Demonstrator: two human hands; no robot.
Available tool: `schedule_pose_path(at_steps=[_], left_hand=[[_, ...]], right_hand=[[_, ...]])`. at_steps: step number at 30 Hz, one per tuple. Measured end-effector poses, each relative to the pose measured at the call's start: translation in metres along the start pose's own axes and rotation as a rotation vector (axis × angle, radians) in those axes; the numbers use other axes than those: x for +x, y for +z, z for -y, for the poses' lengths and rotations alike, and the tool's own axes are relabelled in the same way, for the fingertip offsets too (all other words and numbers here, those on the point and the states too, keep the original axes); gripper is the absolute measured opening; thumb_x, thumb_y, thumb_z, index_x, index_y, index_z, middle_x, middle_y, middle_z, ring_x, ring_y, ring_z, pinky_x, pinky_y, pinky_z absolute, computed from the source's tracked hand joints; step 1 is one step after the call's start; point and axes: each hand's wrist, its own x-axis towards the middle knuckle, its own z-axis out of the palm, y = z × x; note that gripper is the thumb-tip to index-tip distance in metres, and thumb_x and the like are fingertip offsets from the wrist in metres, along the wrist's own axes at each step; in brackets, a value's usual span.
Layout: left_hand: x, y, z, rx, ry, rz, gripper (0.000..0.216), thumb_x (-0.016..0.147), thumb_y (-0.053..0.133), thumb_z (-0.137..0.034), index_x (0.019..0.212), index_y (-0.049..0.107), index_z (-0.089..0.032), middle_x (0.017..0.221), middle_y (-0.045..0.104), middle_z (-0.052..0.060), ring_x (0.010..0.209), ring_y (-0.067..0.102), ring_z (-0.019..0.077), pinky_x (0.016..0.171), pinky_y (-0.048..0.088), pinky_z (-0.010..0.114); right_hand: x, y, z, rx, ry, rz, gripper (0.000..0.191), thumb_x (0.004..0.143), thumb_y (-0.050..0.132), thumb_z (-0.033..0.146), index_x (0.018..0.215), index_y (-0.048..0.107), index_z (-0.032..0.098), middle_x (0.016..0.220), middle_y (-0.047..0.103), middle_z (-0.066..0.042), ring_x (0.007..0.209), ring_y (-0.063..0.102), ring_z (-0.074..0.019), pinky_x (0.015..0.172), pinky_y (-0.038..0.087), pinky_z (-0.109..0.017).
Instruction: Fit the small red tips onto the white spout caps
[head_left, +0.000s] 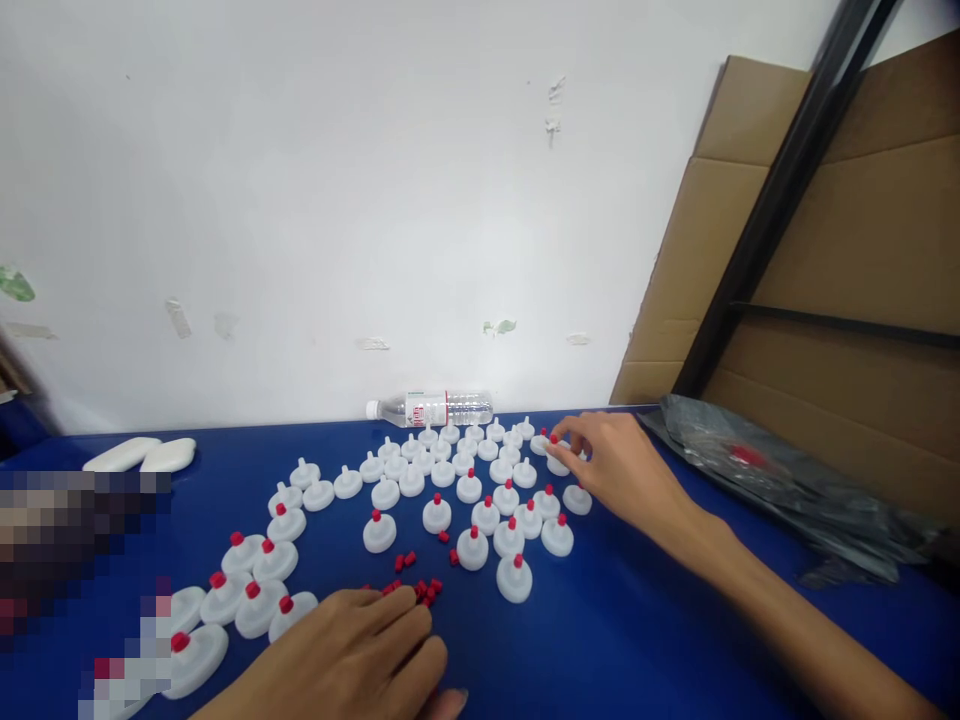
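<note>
My right hand (611,455) reaches to the back right, thumb and forefinger pinching a small red cap (553,439) at the spout of a white round plastic lid (559,464). My left hand (360,655) is low in front, its fingers curled beside and partly over a loose pile of red caps (424,590). Its fingertips are hidden, so I cannot make out what they hold. Between the hands stand several white lids with red caps, such as the capped lid (514,578). Farther back, several lids have bare spouts, such as the uncapped lid (412,479).
A clear plastic bottle (457,408) lies along the white wall at the back of the blue table (637,640). Two white oval pieces (169,456) lie at the back left. Grey plastic bags (780,490) and cardboard (675,260) are on the right. A pixelated patch covers the left edge.
</note>
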Motion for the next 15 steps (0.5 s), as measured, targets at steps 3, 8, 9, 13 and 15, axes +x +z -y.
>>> schedule_pose_path(at_steps=[3, 8, 9, 13, 15], left_hand=[[0.004, -0.006, 0.005, -0.027, -0.004, -0.039, 0.036, 0.109, 0.035, -0.023, 0.080, 0.057, -0.023, 0.067, 0.065, -0.004, 0.059, 0.066, 0.0148, 0.052, 0.049, 0.031], [0.007, -0.006, 0.007, -0.061, 0.017, -0.094, 0.032, 0.109, 0.039, -0.022, 0.085, 0.060, -0.022, 0.070, 0.069, -0.005, 0.060, 0.070, 0.0131, 0.054, 0.054, 0.027], [0.007, -0.006, 0.007, -0.066, 0.022, -0.102, 0.031, 0.109, 0.039, -0.022, 0.086, 0.061, -0.022, 0.070, 0.069, -0.005, 0.060, 0.070, 0.0128, 0.054, 0.054, 0.027], [0.003, -0.007, 0.012, -0.073, -0.001, -0.098, 0.030, 0.110, 0.036, -0.019, 0.107, 0.066, -0.021, 0.086, 0.076, -0.002, 0.069, 0.074, 0.0127, 0.059, 0.056, 0.025], [-0.001, -0.006, 0.015, -0.056, -0.015, -0.088, 0.036, 0.109, 0.032, -0.014, 0.120, 0.065, -0.022, 0.098, 0.077, 0.001, 0.077, 0.075, 0.0124, 0.063, 0.057, 0.023]], right_hand=[[-0.001, 0.010, -0.003, 0.039, 0.025, 0.107, 0.011, 0.095, 0.067, 0.027, 0.088, 0.074, 0.021, 0.072, 0.074, -0.002, 0.063, 0.069, -0.0202, 0.059, 0.043, -0.029], [-0.004, 0.020, -0.007, 0.083, 0.024, 0.191, 0.016, 0.095, 0.066, 0.028, 0.082, 0.075, 0.022, 0.072, 0.076, 0.000, 0.061, 0.071, -0.0194, 0.054, 0.042, -0.027], [-0.004, 0.020, -0.007, 0.082, 0.020, 0.184, 0.017, 0.097, 0.064, 0.030, 0.087, 0.076, 0.022, 0.074, 0.077, -0.001, 0.064, 0.071, -0.0205, 0.057, 0.044, -0.028], [-0.003, 0.012, -0.001, 0.090, -0.069, 0.131, 0.033, 0.106, 0.048, 0.041, 0.113, 0.073, 0.022, 0.102, 0.078, -0.007, 0.094, 0.072, -0.0270, 0.083, 0.052, -0.041], [-0.004, 0.009, 0.005, 0.117, -0.169, 0.153, 0.035, 0.109, 0.043, 0.042, 0.116, 0.072, 0.024, 0.112, 0.077, -0.006, 0.106, 0.069, -0.0264, 0.097, 0.048, -0.046]])
